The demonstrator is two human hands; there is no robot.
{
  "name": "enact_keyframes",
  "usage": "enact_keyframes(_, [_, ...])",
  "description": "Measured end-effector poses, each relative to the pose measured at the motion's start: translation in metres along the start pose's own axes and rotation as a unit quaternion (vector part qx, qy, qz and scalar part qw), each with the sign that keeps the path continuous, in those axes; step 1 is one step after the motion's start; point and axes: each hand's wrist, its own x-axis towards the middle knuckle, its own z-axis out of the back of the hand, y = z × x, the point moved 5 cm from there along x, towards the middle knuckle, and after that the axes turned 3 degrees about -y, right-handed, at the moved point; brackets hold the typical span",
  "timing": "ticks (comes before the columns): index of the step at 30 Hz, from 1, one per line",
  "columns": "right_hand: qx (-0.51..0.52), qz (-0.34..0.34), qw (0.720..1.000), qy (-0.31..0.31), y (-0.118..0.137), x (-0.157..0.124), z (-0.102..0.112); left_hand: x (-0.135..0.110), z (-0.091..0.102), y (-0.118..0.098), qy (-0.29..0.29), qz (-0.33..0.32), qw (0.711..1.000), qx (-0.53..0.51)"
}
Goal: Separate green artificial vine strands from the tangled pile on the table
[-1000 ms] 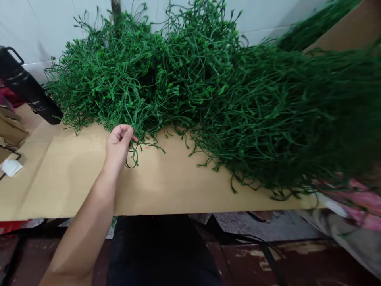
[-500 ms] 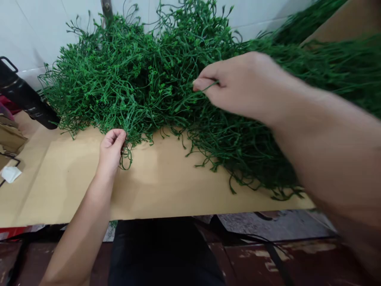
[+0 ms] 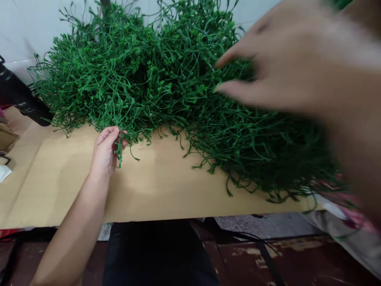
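Note:
A big tangled heap of green artificial plant stems (image 3: pixel 127 75) with small forked tips spreads over the cardboard sheet (image 3: pixel 154 182). At the heap's front edge, my left hand (image 3: pixel 104 145) pinches a few green plastic stems (image 3: pixel 119 153), whose ends dangle below its fingers. My right hand (image 3: pixel 268 67), smeared by motion, is raised over the right part of the heap. Its thumb and forefinger are spread apart, and no stem shows between them. The right forearm covers part of the heap.
A black bottle (image 3: pixel 25 97) leans at the left of the heap. White tiles (image 3: pixel 18 28) form the wall behind. Something white (image 3: pixel 4 172) lies at the left edge. My dark-clad legs (image 3: pixel 160 254) are below the cardboard's front edge; pink and white cloth (image 3: pixel 351 206) shows at right.
My right hand has moved right and opened; the stem it pinched is no longer seen in it. My left hand stays near the same spot, its stems now hanging differently. The view shifted slightly.

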Motion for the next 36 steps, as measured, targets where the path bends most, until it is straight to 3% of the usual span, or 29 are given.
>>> enact_keyframes(2, [-0.027, 0.061, 0.997, 0.032, 0.054, -0.026, -0.054, 0.0, 0.0, 0.0, 0.009, -0.006, 1.0, 0.003])
enact_keyframes(4, [0.04, 0.05, 0.997, 0.04, 0.086, -0.041, -0.097, 0.0, 0.0, 0.001, 0.018, -0.01, 1.0, 0.013])
enact_keyframes(8, [0.151, -0.027, 0.987, 0.057, 0.099, -0.045, -0.143, 0.0, 0.003, -0.001, 0.021, -0.028, 0.999, 0.039])
enact_keyframes(13, [0.307, -0.03, 0.947, 0.087, 0.1, -0.042, -0.157, 0.001, 0.001, 0.0, 0.023, -0.042, 0.998, 0.047])
enact_keyframes(19, [0.468, -0.14, 0.867, 0.097, 0.089, -0.047, -0.177, -0.003, -0.005, 0.004, 0.033, -0.036, 0.999, 0.015])
enact_keyframes(22, [0.524, -0.146, 0.834, 0.094, 0.086, -0.049, -0.179, -0.006, -0.009, 0.004, 0.056, -0.027, 0.998, 0.032])
enact_keyframes(24, [0.531, -0.136, 0.832, 0.089, 0.085, -0.05, -0.177, -0.008, -0.011, 0.004, 0.07, -0.017, 0.996, 0.044])
enact_keyframes(30, [0.491, -0.112, 0.86, 0.083, 0.086, -0.054, -0.178, -0.008, -0.014, 0.008, 0.084, -0.007, 0.995, 0.054])
enact_keyframes(36, [0.485, -0.099, 0.865, 0.08, 0.091, -0.059, -0.191, -0.002, -0.009, 0.013, 0.043, -0.018, 0.998, 0.03])
